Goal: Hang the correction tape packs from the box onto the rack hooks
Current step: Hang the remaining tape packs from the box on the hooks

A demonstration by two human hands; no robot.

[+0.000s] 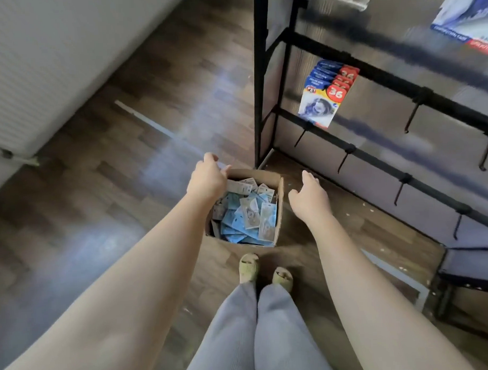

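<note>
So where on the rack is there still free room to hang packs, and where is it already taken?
The hooks on the lowest rail hang bare, as do those on the rail above toward the right. The only filled hook holds the stack of blue and red packs near the left post. Both hands, left and right, are at the box.

Brown corrugated cardboard box (280, 208), matt, raw cut edges. Inside, correction tape packs (248, 212) of printed card, pale blue and grey, slight sheen as of clear plastic fronts. Black metal rack (261, 81), matt painted bars and thin wire hooks (343, 160). Glossy printed card packets (324, 96) hung on rack. Wood-look plank floor (126, 166), smooth, semi-glossy with glare. Ribbed grey cloth trousers (270, 336). Matt rubbery slippers (263, 270).
</note>
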